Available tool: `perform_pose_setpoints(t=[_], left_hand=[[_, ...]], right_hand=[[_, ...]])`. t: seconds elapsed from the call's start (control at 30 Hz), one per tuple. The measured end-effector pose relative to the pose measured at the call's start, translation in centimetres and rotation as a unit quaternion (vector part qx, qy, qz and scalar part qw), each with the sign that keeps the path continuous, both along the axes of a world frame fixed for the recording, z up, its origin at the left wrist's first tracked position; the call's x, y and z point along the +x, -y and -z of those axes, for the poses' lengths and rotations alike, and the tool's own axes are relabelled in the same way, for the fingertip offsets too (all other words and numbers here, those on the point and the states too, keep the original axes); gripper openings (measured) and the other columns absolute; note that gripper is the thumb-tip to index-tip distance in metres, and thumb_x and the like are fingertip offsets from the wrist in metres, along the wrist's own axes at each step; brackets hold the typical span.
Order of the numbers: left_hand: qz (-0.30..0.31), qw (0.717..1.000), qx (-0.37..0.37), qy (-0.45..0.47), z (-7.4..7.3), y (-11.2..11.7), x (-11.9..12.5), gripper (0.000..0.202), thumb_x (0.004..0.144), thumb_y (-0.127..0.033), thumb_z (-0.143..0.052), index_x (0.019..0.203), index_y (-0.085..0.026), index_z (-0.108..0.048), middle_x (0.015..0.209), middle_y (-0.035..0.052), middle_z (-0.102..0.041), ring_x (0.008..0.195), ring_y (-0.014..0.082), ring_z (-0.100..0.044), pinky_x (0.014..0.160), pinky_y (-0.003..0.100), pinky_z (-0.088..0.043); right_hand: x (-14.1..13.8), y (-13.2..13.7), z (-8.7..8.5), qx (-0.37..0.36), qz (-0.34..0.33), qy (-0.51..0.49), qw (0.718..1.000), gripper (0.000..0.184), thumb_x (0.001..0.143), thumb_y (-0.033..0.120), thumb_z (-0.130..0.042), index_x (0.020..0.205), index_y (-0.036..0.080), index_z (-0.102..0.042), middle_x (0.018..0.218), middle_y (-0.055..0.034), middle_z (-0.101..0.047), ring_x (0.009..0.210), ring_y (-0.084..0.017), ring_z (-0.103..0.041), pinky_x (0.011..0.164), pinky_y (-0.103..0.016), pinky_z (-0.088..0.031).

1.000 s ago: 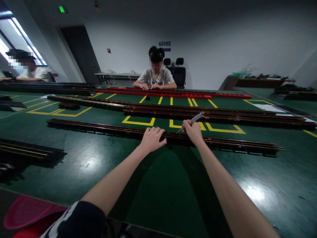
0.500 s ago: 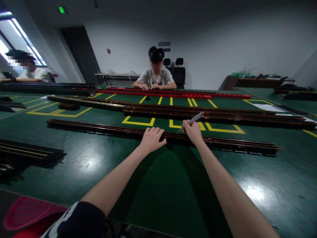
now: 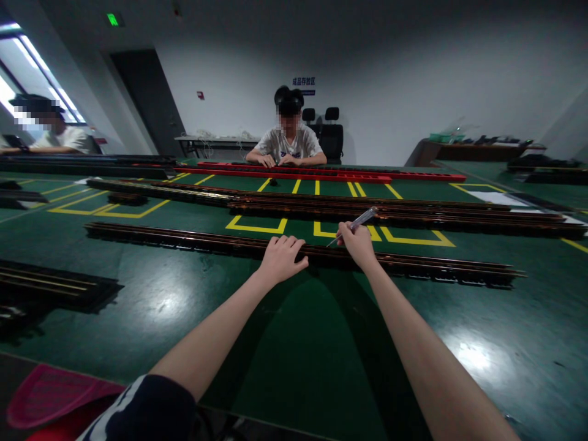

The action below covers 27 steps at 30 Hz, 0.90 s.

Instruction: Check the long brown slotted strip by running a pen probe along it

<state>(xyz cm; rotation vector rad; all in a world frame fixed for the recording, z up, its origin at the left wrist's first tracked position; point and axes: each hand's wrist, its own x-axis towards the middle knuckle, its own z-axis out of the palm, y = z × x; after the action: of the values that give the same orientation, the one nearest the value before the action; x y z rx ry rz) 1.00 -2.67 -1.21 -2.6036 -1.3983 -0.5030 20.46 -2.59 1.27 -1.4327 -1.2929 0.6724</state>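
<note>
A long black rail with copper-coloured strips (image 3: 441, 268) lies crosswise on the green table in front of me. My left hand (image 3: 283, 257) holds it near its middle, fingers curled over the far side and thumb at the near side. In my right hand (image 3: 357, 242) is a slim screwdriver with a clear handle (image 3: 364, 216), tilted so its shaft points down and left. The screwdriver's tip is at the rail, just right of my left hand; whether it touches is too small to tell.
More dark rails (image 3: 390, 211) lie farther back, and others (image 3: 55, 285) at the left. Across the green table (image 3: 165, 318), marked with yellow tape, a person (image 3: 289, 144) has both hands at a red rail (image 3: 321, 172). Another person (image 3: 59, 135) sits at far left.
</note>
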Motion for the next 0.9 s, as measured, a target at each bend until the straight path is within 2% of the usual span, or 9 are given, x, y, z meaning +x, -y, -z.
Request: perform_pose_setpoints(t=[0.27, 0.53, 0.9], left_hand=[[-0.004, 1.0, -0.002, -0.005, 0.05, -0.03, -0.05, 0.044, 0.09, -0.043, -0.042, 0.12, -0.016, -0.058, 0.116, 0.0103, -0.065, 0.106, 0.0244, -0.058, 0.093, 0.041, -0.043], [-0.009, 1.0, 0.029, -0.001, 0.4, -0.14, 0.02, 0.047, 0.089, -0.051, -0.042, 0.115, -0.016, -0.061, 0.111, 0.0099, -0.067, 0.102, 0.0253, -0.059, 0.088, 0.04, -0.043], [-0.015, 1.0, 0.025, -0.002, 0.27, -0.18, 0.21, 0.041, 0.09, -0.047, -0.043, 0.113, -0.018, -0.061, 0.11, 0.0097, -0.067, 0.101, 0.0245, -0.06, 0.087, 0.04, -0.045]], right_hand=[[0.03, -0.09, 0.06, 0.007, -0.002, 0.004, 1.0, 0.031, 0.087, 0.025, -0.051, 0.058, 0.016, -0.056, 0.053, 0.0, -0.058, 0.049, -0.011, -0.055, 0.053, -0.023, -0.044], [0.04, -0.11, 0.2, 0.009, 0.001, 0.009, 1.0, 0.03, 0.087, 0.026, -0.051, 0.059, 0.017, -0.057, 0.052, -0.0003, -0.058, 0.05, -0.012, -0.056, 0.053, -0.023, -0.046], [0.65, -0.73, 0.71, 0.001, -0.02, 0.004, 1.0, 0.03, 0.087, 0.031, -0.052, 0.061, 0.017, -0.057, 0.057, -0.0014, -0.061, 0.053, -0.013, -0.058, 0.056, -0.024, -0.048]])
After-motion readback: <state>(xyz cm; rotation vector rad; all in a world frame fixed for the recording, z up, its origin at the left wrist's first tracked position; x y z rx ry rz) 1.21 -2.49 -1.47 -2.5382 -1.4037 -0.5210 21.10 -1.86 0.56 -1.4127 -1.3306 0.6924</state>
